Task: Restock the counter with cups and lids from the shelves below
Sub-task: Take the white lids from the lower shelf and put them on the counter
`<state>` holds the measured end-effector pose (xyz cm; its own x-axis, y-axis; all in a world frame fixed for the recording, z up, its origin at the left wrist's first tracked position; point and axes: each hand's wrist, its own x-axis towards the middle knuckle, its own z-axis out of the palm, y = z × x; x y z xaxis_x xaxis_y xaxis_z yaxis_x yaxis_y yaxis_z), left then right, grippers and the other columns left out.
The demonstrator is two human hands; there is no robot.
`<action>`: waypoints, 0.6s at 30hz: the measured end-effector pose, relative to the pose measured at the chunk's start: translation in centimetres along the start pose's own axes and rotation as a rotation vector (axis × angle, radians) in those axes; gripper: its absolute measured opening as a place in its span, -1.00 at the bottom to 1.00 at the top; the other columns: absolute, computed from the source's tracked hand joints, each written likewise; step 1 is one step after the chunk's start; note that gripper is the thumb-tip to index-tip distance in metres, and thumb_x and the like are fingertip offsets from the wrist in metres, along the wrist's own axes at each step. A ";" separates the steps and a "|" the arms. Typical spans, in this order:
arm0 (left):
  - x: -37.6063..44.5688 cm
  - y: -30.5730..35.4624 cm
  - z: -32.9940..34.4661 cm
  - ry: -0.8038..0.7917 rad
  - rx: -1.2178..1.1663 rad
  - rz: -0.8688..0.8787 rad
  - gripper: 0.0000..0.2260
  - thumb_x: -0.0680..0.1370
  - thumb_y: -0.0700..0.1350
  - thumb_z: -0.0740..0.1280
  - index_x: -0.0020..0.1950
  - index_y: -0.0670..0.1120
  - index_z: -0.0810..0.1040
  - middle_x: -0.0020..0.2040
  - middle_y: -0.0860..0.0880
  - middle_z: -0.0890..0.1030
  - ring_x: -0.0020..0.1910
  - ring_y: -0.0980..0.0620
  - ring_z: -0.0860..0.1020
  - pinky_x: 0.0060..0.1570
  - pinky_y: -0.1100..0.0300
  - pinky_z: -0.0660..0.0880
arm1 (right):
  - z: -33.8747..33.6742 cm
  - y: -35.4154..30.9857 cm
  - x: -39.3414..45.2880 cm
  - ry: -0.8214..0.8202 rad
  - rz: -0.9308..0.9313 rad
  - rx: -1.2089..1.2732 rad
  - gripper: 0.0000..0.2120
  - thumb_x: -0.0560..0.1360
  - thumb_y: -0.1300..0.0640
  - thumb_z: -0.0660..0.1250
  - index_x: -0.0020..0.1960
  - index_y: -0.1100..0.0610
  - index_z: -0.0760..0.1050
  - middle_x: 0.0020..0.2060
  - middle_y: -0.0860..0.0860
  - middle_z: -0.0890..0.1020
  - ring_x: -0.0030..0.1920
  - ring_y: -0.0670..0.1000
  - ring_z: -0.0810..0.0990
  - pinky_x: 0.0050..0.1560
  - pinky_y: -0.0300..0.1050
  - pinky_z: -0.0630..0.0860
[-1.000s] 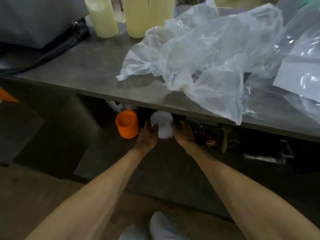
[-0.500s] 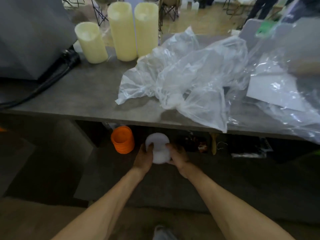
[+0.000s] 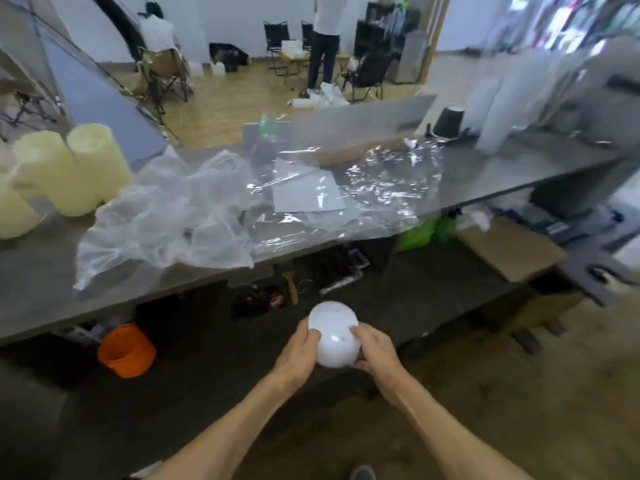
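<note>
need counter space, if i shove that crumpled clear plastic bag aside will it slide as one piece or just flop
The bag will probably flop and bunch: it lies in thin, crumpled folds. It looks very light, so a push may lift or drag only part of it. One corner already hangs over the counter edge, so it could slip off.

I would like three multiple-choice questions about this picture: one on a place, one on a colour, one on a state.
1. Where is the orange stack?
A. on the counter
B. on the shelf under the counter
C. in a hand

2. What colour is the stack of lids being held?
A. white
B. green
C. black

3. How is this stack held?
A. by the left hand alone
B. by nothing
C. between both hands

Answers: 1 B, it sits below the counter edge. 2 A, it looks translucent white. 3 C, the right hand also grips it.
</note>
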<state>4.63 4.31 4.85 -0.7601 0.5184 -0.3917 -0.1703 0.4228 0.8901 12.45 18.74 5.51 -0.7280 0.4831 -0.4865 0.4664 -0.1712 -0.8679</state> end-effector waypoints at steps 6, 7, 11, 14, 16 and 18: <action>2.8 10.3 13.3 -0.227 0.098 0.133 -0.45 0.60 0.02 0.31 0.53 0.14 0.16 0.39 0.03 0.37 0.14 0.13 0.45 -0.09 0.35 0.40 | -16.1 -3.4 -0.6 0.228 -0.124 0.093 -0.71 0.61 -0.06 0.28 0.29 -0.01 0.49 0.19 0.09 0.55 0.11 0.09 0.61 -0.03 0.00 0.68; 3.5 12.0 15.4 -0.252 0.121 0.155 -0.39 0.57 0.00 0.36 0.55 0.13 0.14 0.40 0.03 0.37 0.18 0.13 0.44 -0.16 0.40 0.37 | -18.6 -4.1 -0.3 0.261 -0.145 0.097 -0.72 0.61 -0.06 0.27 0.29 -0.02 0.48 0.17 0.07 0.55 0.09 0.07 0.60 -0.06 -0.04 0.67; 7.3 18.3 23.5 -0.250 0.171 0.257 -0.26 0.51 -0.04 0.44 0.58 0.07 0.12 0.43 0.02 0.38 0.22 0.11 0.43 -0.25 0.41 0.39 | -28.1 -6.9 2.5 0.295 -0.222 0.104 -0.68 0.61 -0.09 0.26 0.32 -0.02 0.50 0.18 0.05 0.54 0.11 0.07 0.59 0.09 0.06 0.65; 10.5 22.7 28.7 -0.155 0.171 0.331 -0.22 0.46 0.01 0.50 0.57 0.02 0.16 0.41 0.01 0.43 0.27 0.06 0.47 0.03 0.31 0.49 | -34.4 -9.9 5.0 0.296 -0.262 0.099 -0.70 0.61 -0.12 0.26 0.28 -0.04 0.52 0.17 0.05 0.56 0.12 0.09 0.59 0.15 0.14 0.62; 12.2 25.6 31.3 -0.111 0.164 0.374 -0.23 0.45 0.05 0.52 0.54 0.04 0.17 0.36 0.05 0.44 0.23 0.09 0.48 -0.03 0.35 0.50 | -38.1 -11.9 6.7 0.279 -0.294 0.071 -0.63 0.58 -0.19 0.27 0.30 -0.04 0.51 0.17 0.04 0.56 0.12 0.08 0.60 0.14 0.13 0.63; 14.0 28.2 33.3 -0.069 0.164 0.407 -0.25 0.46 0.05 0.52 0.53 0.04 0.18 0.31 0.07 0.45 0.18 0.12 0.48 -0.20 0.44 0.45 | -41.0 -14.2 8.6 0.265 -0.309 0.051 -0.51 0.51 -0.28 0.28 0.33 -0.05 0.49 0.18 0.03 0.56 0.11 0.07 0.61 0.09 0.09 0.65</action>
<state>10.04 48.21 16.71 -0.7001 0.7131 -0.0367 0.2399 0.2833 0.9285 20.16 60.49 17.78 -0.6722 0.7217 -0.1653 0.2157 -0.0228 -0.9762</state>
